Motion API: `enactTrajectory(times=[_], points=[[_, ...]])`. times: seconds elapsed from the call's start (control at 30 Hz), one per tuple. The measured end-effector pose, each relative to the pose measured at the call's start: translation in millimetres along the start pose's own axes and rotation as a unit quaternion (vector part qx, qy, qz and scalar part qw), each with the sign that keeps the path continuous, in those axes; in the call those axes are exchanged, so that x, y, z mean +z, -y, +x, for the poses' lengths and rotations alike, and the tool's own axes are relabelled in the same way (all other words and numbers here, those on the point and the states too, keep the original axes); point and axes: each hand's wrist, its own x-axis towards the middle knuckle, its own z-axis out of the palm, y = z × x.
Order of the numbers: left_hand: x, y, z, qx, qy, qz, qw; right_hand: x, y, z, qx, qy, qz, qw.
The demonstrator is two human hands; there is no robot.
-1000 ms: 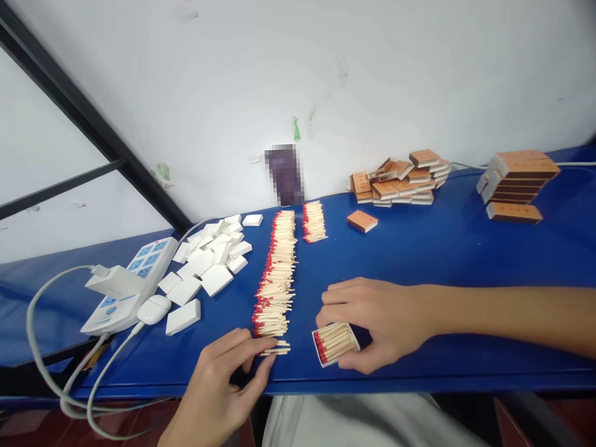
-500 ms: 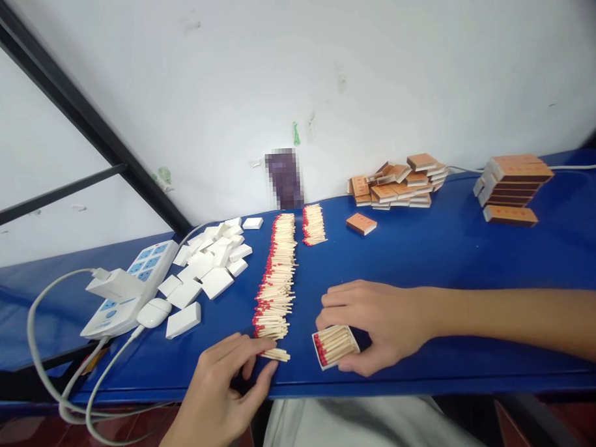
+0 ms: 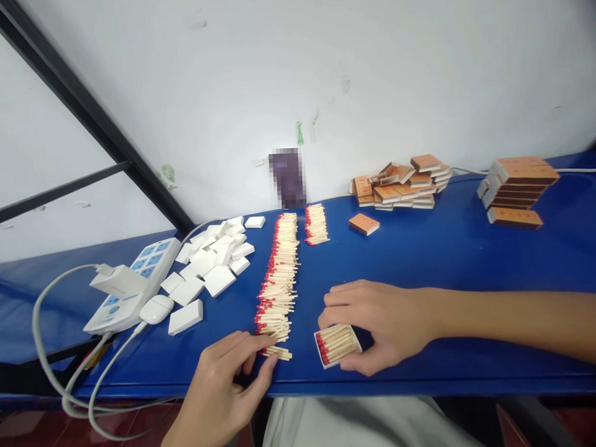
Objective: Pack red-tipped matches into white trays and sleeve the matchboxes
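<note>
At the near end of a long row of red-headed matches (image 3: 281, 270), my left hand (image 3: 230, 376) has its thumb and index finger closing on a small bunch of matches (image 3: 283, 354) that lies slightly apart from the row. Fingertips cover the heads of this bunch. To the right, my right hand (image 3: 380, 325) grips a white matchbox tray (image 3: 327, 364) between thumb and fingers, and the tray rests on the blue table. Matches (image 3: 337, 343) lie side by side inside it, red heads to the left.
A shorter row of matches (image 3: 316, 224) lies at the back. White trays (image 3: 204, 262) are heaped left, beside a power strip (image 3: 147, 261) with cables. Orange matchbox sleeves (image 3: 399, 187) are piled near the wall, with one single matchbox (image 3: 364, 224) before them. Stacked matchboxes (image 3: 519, 183) stand right.
The view has shifted slightly. My left thumb and index finger stay at the small bunch of matches, and my right hand keeps its hold on the tray. Little else differs.
</note>
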Motion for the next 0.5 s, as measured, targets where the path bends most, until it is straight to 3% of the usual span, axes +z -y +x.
enactTrajectory(times=[0.5], points=[[-0.2, 0.5, 1.1, -0.012, 0.008, -0.011, 1.000, 0.5, -0.6, 0.6, 0.000, 0.003, -0.001, 1.000]])
